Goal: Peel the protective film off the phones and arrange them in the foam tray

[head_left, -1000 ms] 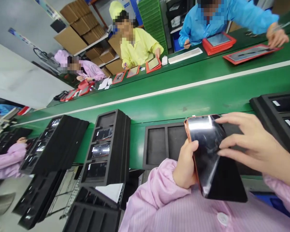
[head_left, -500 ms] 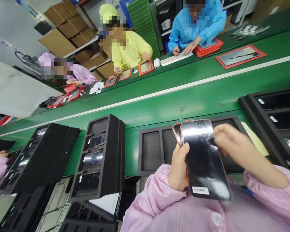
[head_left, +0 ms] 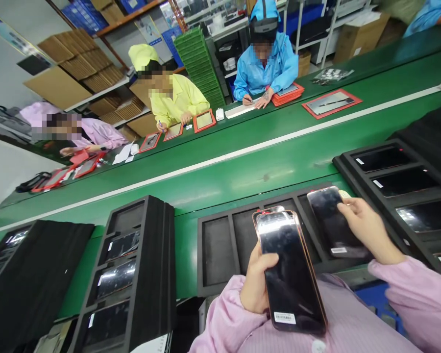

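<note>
My left hand (head_left: 257, 279) is closed round a small stack of phone screens (head_left: 292, 274), its thumb lying on the top one's dark glass. A white barcode label is stuck near that screen's lower end, and an orange edge runs along its side. To the right, my right hand (head_left: 362, 223) pinches a single phone screen (head_left: 330, 220) by its upper right edge. That screen also bears a white label and hangs over the right part of a black foam tray (head_left: 216, 290). The tray's left compartments show bare foam; its right end is partly hidden.
Stacked black foam trays with screens stand at left (head_left: 152, 274) and right (head_left: 347, 169). Beyond the green bench (head_left: 238, 174), people in yellow (head_left: 180, 100), blue (head_left: 268, 68) and pink (head_left: 99, 130) work beside red-framed panels (head_left: 332, 103).
My right hand has moved right, carrying one screen away from the stack. My left hand keeps the other screens, now slightly lower in view. The camera view has shifted.
</note>
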`<state>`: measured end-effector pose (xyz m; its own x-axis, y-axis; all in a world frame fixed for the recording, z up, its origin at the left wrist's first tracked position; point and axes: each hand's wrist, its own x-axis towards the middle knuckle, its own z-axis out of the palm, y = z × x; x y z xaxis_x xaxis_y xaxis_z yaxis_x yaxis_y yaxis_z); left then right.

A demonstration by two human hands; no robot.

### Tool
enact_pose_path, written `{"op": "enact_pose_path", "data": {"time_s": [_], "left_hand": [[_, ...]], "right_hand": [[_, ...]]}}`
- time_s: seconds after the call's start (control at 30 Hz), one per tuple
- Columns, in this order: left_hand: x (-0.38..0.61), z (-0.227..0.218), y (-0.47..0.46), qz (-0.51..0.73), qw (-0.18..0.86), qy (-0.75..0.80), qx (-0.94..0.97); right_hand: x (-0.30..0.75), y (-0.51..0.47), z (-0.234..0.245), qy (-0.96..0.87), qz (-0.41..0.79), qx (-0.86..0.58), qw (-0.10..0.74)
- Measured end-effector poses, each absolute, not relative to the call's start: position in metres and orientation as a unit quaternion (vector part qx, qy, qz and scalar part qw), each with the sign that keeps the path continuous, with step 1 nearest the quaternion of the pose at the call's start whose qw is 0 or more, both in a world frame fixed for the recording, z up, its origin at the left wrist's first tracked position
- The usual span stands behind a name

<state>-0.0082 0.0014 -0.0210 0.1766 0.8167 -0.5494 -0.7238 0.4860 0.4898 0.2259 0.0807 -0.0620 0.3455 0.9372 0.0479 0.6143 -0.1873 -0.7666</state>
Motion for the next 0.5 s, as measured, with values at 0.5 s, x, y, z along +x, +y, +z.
{"op": "enact_pose_path", "data": {"time_s": [0.5], "left_hand": [[-0.002,0.016,-0.005,0.425,0.766,0.432,0.214]], "right_hand": [[0.153,0.074,0.046,-0.867,0.032,-0.298,0.399]]}}
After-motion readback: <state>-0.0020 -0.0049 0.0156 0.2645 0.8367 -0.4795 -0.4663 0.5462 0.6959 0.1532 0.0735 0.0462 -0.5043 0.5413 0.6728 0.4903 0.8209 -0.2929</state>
